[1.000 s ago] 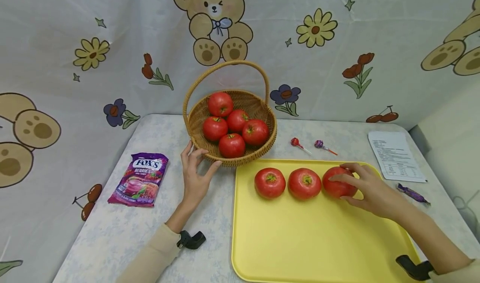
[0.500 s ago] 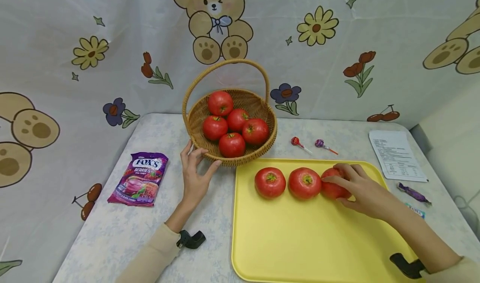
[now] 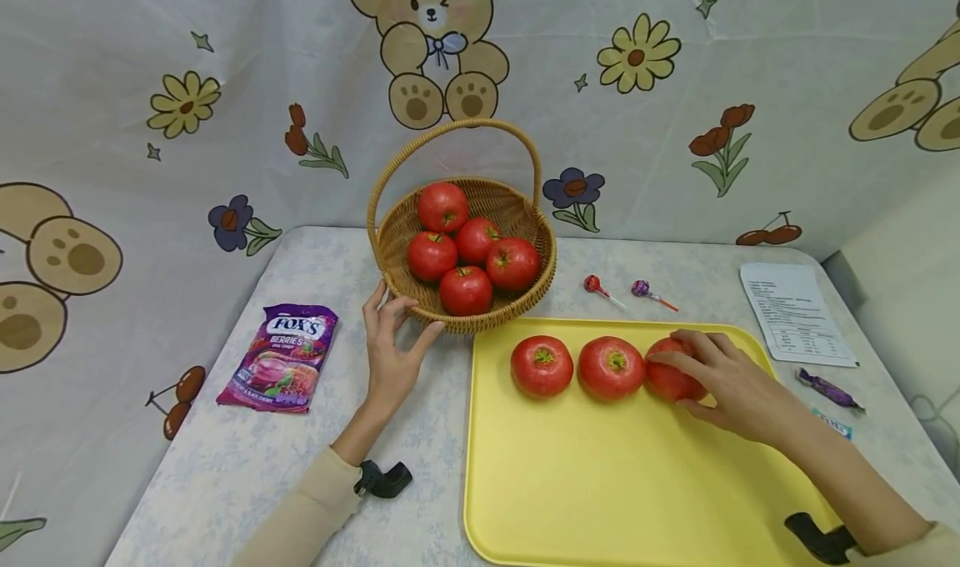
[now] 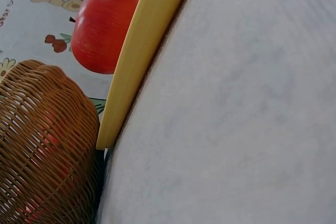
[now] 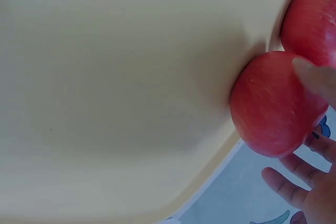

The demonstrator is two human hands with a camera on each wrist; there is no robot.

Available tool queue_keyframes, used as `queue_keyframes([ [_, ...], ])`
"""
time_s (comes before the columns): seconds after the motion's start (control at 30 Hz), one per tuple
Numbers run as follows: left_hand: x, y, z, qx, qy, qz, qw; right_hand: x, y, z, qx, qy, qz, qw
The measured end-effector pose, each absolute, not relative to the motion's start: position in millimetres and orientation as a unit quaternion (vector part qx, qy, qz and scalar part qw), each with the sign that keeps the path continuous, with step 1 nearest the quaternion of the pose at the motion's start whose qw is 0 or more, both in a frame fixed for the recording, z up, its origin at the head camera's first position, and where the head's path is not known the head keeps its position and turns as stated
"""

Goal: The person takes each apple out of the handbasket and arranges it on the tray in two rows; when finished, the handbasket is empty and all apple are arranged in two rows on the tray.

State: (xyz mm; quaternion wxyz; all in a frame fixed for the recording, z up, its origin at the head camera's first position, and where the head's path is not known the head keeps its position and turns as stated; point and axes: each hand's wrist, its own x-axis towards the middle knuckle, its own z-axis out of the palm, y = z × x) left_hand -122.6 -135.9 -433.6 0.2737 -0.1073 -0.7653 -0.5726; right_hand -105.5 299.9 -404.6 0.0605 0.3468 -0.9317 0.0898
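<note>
- The right hand (image 3: 731,375) rests on the rightmost apple (image 3: 670,375) of a row of three on the yellow tray (image 3: 600,484); the fingers curl loosely over the top and far side of the fruit, with the thumb on its near side.
- In the right wrist view one fingertip lies on that apple (image 5: 275,103) while the other fingers (image 5: 294,184) spread beyond it, past the tray's edge.
- The held apple sits at the far right of the tray, touching or just beside the middle apple (image 3: 611,368); the left apple (image 3: 542,366) lies just beside that one, a thin gap between them.
- The left hand (image 3: 392,350) stands on the table (image 3: 225,467) at the near left side of the wicker basket (image 3: 525,300), fingers fairly straight and spread, fingertips and thumb touching the basket's woven wall.
- The basket, with its hoop handle upright, stands at the far middle of the table, just beyond the tray's far left corner, and holds five red apples (image 3: 465,290).
- The left wrist view shows the basket's weave (image 4: 42,145) next to the tray's rim (image 4: 136,61), with an apple (image 4: 100,30) above the rim; the hand itself is out of sight there.
- A purple Fox's candy bag (image 3: 279,357) lies flat to the left of the left hand, well apart from the basket.
- Two lollipops (image 3: 600,289) lie beyond the tray's far edge, to the right of the basket.
- A printed paper sheet (image 3: 795,313) lies at the far right, with a purple wrapped candy (image 3: 827,388) near it.
</note>
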Motion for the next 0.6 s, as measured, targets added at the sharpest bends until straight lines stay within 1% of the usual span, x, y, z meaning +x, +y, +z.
queue_keyframes([
  [0.2, -122.4, -136.3, -433.1, -0.102, -0.769, -0.569, 0.273, -112.7, 288.4, -380.2, 0.333, -0.936, 0.103, 0.047],
  [0.43, -122.0, -137.1, -433.5, -0.098, -0.771, -0.567, 0.273, -139.7, 253.5, -336.3, 0.331, -0.933, 0.135, 0.027],
  [0.6, -122.6, -135.9, -434.4, -0.101, -0.767, -0.572, 0.271, -168.0, 217.2, -318.8, 0.380, -0.914, 0.139, 0.033],
])
